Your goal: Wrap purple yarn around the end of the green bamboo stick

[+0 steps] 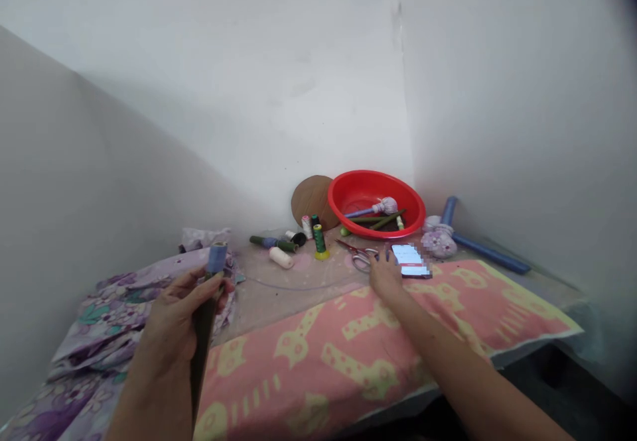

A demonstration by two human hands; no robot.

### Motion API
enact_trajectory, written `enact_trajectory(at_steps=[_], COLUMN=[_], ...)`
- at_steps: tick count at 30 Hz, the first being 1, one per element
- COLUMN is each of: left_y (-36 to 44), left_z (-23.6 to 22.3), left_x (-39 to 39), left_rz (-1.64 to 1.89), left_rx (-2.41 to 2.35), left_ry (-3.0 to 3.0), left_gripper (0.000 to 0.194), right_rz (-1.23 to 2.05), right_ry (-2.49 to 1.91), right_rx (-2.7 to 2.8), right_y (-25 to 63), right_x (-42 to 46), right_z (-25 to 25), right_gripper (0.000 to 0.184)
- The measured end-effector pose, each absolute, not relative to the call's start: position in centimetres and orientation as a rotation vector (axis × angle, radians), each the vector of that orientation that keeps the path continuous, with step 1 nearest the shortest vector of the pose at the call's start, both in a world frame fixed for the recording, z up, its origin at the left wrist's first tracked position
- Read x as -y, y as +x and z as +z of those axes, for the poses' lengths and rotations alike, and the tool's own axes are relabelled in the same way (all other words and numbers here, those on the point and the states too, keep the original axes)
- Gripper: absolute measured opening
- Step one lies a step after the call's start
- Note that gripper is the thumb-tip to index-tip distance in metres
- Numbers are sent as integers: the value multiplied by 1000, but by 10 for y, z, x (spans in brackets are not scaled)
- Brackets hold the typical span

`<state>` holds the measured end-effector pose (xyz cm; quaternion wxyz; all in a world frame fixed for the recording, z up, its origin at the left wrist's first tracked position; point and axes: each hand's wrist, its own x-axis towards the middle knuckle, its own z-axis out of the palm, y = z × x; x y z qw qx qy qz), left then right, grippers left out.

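My left hand [182, 312] is wrapped round a long dark green stick [202, 345], held nearly upright. A light blue band [217, 259] covers its top end. On the table, my right hand [385, 274] reaches forward with its fingers spread at the handles of a pair of scissors [359, 255]. The scissors lie flat, blades pointing away to the left. Whether the fingertips touch the handles I cannot tell. Just right of this hand lies a phone [411, 260] with a lit screen.
A red basin [421, 219] holds green sticks and a cloth-headed blue stick. Nearby are a green thread cone [319, 242], a white spool [281, 258], a wrapped green stick [259, 241] and a blue tube [492, 252]. Floral cloth [104, 331] is bunched left; pink-yellow cloth [318, 361] covers the front.
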<state>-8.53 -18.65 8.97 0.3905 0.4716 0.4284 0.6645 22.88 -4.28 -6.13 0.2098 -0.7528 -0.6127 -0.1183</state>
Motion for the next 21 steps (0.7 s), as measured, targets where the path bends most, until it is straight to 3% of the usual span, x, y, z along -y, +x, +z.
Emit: enact_trajectory(at_steps=[10, 21], left_y=[-72, -61], left_z=[78, 69], left_x=[179, 175], left_rz=[1527, 1418], left_rx=[-1078, -1049], left_ry=[1230, 1243], left_gripper=[31, 29], right_rz=[-418, 308], right_ry=[-1843, -1339], right_rx=[1679, 1363], right_y=[239, 245], right_x=[34, 10], right_z=[-61, -60], right_gripper=[35, 25])
